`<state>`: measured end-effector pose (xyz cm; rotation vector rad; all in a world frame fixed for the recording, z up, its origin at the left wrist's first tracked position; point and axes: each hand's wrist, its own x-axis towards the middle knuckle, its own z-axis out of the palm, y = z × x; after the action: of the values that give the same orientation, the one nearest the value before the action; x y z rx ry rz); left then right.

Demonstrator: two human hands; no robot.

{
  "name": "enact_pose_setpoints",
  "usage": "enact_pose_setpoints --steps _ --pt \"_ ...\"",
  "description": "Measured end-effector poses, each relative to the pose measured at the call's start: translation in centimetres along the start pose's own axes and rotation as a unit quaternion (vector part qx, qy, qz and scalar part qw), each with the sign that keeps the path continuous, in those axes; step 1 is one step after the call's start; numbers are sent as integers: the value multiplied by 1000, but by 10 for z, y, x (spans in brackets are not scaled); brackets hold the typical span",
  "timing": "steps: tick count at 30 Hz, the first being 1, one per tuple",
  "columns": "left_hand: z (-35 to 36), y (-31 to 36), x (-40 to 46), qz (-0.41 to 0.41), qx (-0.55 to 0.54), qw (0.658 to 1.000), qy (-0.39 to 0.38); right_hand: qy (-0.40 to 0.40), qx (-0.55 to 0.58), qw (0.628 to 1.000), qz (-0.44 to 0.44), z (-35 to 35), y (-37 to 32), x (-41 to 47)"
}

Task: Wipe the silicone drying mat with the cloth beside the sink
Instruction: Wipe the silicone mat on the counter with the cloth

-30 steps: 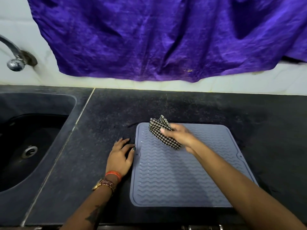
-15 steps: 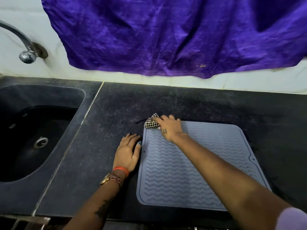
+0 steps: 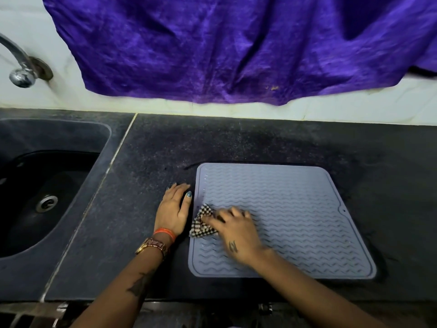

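Head view: cloth (image 3: 201, 224) (half under right hand (image 3: 236, 234))

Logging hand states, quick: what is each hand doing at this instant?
Left hand: open, flat on the counter beside the mat.
Right hand: presses the checkered cloth onto the mat; whether fingers curl round it cannot be told.

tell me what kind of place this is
Most likely a home kitchen counter. A dark sink with a drain sits at the left under a chrome tap, and a grey silicone drying mat lies on the black stone countertop, backed by a white wall.
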<state>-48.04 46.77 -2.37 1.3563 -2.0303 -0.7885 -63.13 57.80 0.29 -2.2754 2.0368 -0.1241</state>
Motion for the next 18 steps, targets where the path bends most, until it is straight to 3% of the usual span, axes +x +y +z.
enact_pose_setpoints --steps 5,7,13,16,18 --pt "1 -3 -1 21 38 999 -15 -9 -21 998 -59 -5 -19 -46" --pt "2 -4 -1 31 59 998 -19 -47 -23 996 -78 -4 -22 -60" --pt "4 -5 -1 48 126 990 -38 -33 -23 988 -151 -10 -4 -78" --pt "6 -6 -1 50 144 987 -46 -107 178 968 -143 -25 17 -66" --pt "6 -6 -1 53 152 986 -52 -98 254 957 -96 -35 36 -47"
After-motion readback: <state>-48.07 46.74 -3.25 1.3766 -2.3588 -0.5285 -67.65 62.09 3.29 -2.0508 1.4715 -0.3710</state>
